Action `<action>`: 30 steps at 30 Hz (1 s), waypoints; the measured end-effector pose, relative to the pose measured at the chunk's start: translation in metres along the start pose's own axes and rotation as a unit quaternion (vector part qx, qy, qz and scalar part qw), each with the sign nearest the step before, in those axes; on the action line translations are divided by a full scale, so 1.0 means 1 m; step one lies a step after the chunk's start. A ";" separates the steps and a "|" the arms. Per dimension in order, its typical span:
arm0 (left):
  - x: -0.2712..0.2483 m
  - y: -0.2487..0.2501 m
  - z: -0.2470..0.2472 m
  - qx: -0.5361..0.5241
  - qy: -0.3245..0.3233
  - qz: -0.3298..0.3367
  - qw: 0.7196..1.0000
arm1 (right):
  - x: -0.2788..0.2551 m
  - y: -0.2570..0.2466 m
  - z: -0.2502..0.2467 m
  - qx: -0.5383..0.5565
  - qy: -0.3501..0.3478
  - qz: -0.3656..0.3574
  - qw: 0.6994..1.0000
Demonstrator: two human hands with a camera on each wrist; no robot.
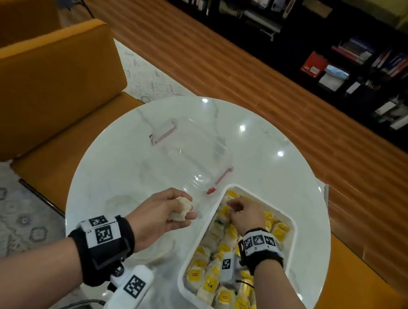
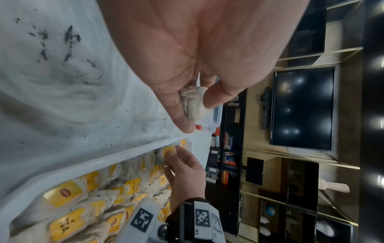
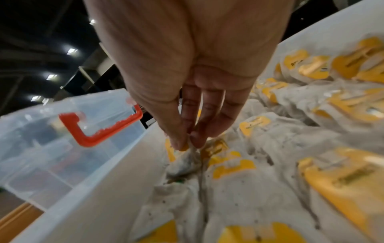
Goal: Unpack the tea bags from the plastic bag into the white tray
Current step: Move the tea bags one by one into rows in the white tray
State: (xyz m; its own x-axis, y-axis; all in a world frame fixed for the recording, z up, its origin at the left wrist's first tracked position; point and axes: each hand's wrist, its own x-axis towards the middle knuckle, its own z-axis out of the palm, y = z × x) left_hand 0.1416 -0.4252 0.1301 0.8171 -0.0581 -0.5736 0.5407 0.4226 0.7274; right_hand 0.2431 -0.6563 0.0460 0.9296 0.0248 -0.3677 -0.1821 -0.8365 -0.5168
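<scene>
The white tray (image 1: 184, 266) at the table's near right holds several tea bags (image 1: 211, 284) with yellow tags. My right hand (image 1: 231, 207) hovers over its far left corner. In the right wrist view, thumb and fingers of the right hand (image 3: 187, 144) pinch the top of a pale tea bag (image 3: 186, 162) that hangs onto the pile. My left hand (image 1: 186, 210) is left of the tray, above the table, and grips a small clump of pale tea bags (image 1: 181, 209), seen in the left wrist view as a tea bag (image 2: 194, 100) between thumb and fingers. A limp clear plastic bag (image 1: 156, 248) lies under the left wrist.
An empty clear box (image 1: 193, 153) with red clips (image 1: 216, 181) stands just beyond the tray. The round white marble table (image 1: 262, 148) has dark tea dust (image 2: 68, 41) on it. Orange seats (image 1: 41, 80) stand to the left, dark bookshelves (image 1: 336, 55) behind.
</scene>
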 end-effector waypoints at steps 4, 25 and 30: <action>0.000 0.005 -0.001 0.025 -0.002 0.027 0.999 | 0.001 -0.001 0.001 -0.011 0.019 0.016 1.000; 0.003 -0.002 0.041 0.118 -0.112 -0.093 0.982 | -0.132 -0.039 -0.044 0.227 -0.007 -0.268 0.936; 0.011 -0.011 0.046 0.173 -0.141 -0.057 0.973 | -0.132 -0.023 -0.045 0.251 0.037 -0.204 0.945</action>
State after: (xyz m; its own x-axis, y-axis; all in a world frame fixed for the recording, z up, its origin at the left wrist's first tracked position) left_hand 0.1541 -0.4722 0.1335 0.7434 -0.3539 -0.5676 0.6265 0.0710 0.7762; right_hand 0.1390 -0.6654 0.1413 0.9718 0.2357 -0.0123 0.0853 -0.3996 -0.9127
